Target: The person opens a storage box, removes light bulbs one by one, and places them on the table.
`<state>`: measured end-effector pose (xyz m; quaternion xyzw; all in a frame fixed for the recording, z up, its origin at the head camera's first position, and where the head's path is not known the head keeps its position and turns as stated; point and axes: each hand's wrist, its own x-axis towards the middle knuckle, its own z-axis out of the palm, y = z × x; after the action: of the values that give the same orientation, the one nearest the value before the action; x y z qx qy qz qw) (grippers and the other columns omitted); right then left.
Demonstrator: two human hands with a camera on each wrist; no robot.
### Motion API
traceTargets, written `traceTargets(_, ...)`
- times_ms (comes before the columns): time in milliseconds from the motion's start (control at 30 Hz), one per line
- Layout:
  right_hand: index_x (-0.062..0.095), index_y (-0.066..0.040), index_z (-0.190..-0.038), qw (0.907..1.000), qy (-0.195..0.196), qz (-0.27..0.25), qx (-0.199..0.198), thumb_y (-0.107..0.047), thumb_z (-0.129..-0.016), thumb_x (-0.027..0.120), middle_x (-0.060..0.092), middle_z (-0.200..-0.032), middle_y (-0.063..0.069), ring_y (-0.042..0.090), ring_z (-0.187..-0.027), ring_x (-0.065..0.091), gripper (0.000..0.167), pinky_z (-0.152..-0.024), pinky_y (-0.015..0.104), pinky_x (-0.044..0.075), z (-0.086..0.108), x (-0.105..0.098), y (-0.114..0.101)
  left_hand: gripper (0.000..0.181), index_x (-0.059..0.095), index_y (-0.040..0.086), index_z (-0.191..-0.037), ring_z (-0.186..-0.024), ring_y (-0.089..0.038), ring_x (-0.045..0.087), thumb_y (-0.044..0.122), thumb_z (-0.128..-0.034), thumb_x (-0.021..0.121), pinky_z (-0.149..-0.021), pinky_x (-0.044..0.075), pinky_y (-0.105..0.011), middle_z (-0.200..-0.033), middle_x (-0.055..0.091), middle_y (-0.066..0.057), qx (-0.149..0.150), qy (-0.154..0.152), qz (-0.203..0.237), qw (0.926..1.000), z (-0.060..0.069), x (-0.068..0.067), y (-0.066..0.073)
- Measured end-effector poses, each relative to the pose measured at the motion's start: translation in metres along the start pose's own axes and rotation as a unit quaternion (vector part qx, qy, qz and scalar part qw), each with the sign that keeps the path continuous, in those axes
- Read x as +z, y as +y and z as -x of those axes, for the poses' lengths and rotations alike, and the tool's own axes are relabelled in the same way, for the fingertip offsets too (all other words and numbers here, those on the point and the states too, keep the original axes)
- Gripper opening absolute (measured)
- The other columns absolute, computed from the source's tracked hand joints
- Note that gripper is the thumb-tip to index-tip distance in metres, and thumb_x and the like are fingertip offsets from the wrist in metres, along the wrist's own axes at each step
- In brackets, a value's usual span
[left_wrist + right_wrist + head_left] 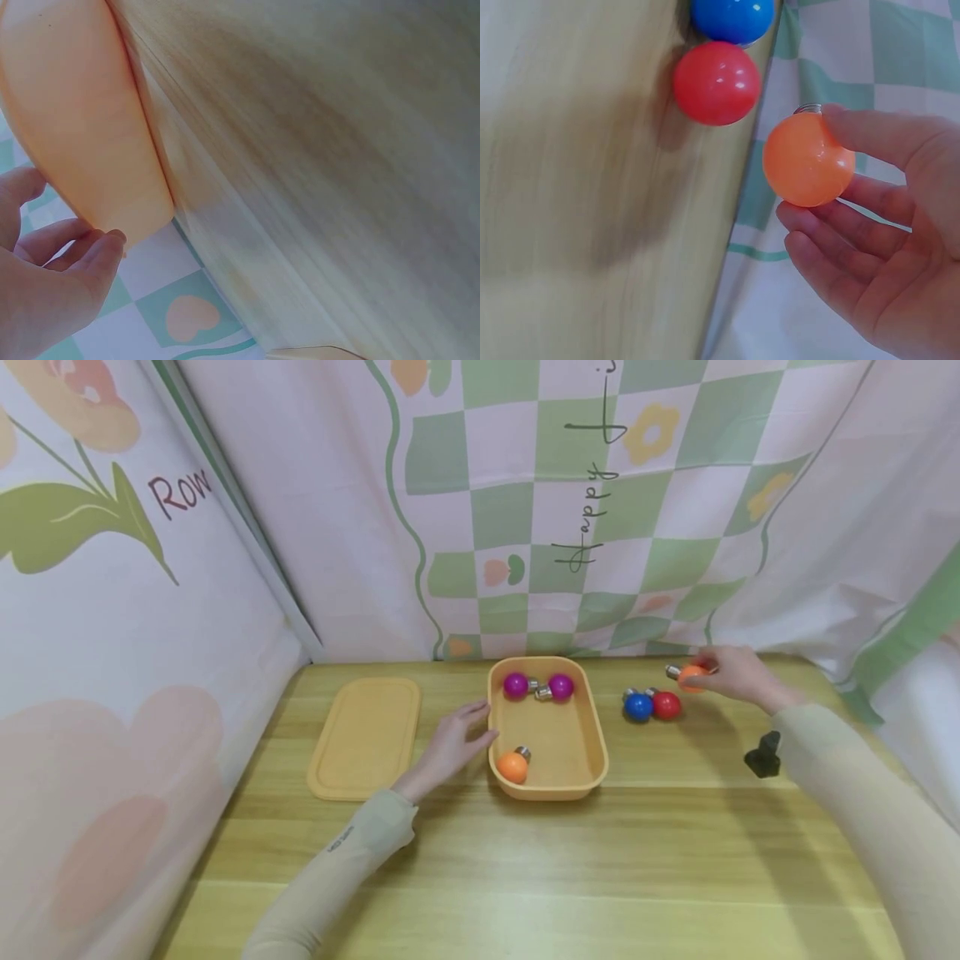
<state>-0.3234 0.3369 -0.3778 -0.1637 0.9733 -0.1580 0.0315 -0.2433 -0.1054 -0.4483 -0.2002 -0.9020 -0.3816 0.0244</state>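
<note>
My right hand (731, 672) holds an orange light bulb (693, 678) between thumb and fingers, its metal screw base pointing left. In the right wrist view the orange bulb (808, 160) is above the table. Below and left of it, a blue bulb (638, 706) and a red bulb (667, 705) lie side by side on the wood. My left hand (452, 745) touches the left wall of a yellow box (599, 752) with loosely bent fingers. Inside the box are two purple bulbs (560, 687) at the far end and another orange bulb (513, 767) at the near left corner.
A flat yellow lid (365, 739) lies on the wooden table (540, 868) left of the box. A small black object (763, 755) shows beside the right sleeve. Printed curtains (502, 510) hang behind the table and along its left side.
</note>
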Motion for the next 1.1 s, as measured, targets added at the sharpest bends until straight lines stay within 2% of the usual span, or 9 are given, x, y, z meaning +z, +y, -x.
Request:
traceTargets(200, 0.064, 0.011, -0.107, 0.9996, -0.006, -0.023, 0.016, -0.025, -0.088, 0.074, 0.068, -0.106, 0.033, 0.046, -0.097, 0.064, 0.042, -0.086, 0.06, 0.053, 0.003, 0.006, 0.009, 0.052, 0.052, -0.004, -0.138, -0.139, -0.038, 0.047, 0.021, -0.095, 0.066, -0.12, 0.036, -0.048, -0.149, 0.049, -0.021, 0.001, -0.001, 0.0, 1.0, 0.0, 0.001, 0.0)
traceTargets(500, 0.067, 0.008, -0.107, 0.998, -0.032, -0.003, 0.053, -0.033, -0.093, 0.067, 0.07, -0.103, 0.03, 0.044, -0.093, 0.064, 0.044, -0.084, 0.061, 0.05, 0.007, 0.014, 0.018, 0.052, 0.051, -0.004, -0.139, -0.14, -0.038, 0.046, 0.021, -0.0952, 0.066, -0.12, 0.036, -0.048, -0.149, 0.049, -0.021, -0.003, -0.005, 0.003, 1.0, 0.0, 0.001, 0.001)
traceTargets(767, 0.06, 0.013, -0.115, 0.9966, -0.062, -0.007, 0.055, -0.034, -0.095, 0.064, 0.067, -0.107, 0.033, 0.047, -0.096, 0.063, 0.052, -0.083, 0.063, 0.051, 0.009, 0.015, 0.021, 0.053, 0.051, -0.004, -0.14, -0.141, -0.037, 0.045, 0.024, -0.0958, 0.065, -0.121, 0.035, -0.047, -0.15, 0.048, -0.02, -0.003, -0.004, -0.001, 1.0, 0.0, 0.001, 0.0)
traceTargets(1100, 0.059, 0.016, -0.116, 0.9958, -0.072, -0.003, 0.058, -0.035, -0.095, 0.064, 0.063, -0.113, 0.039, 0.052, -0.1, 0.06, 0.055, -0.087, 0.066, 0.049, 0.004, 0.021, 0.026, 0.053, 0.05, -0.003, -0.14, -0.141, -0.038, 0.045, 0.022, -0.0954, 0.065, -0.121, 0.035, -0.049, -0.15, 0.048, -0.02, -0.005, -0.002, 0.003, 1.0, 0.0, 0.001, -0.001)
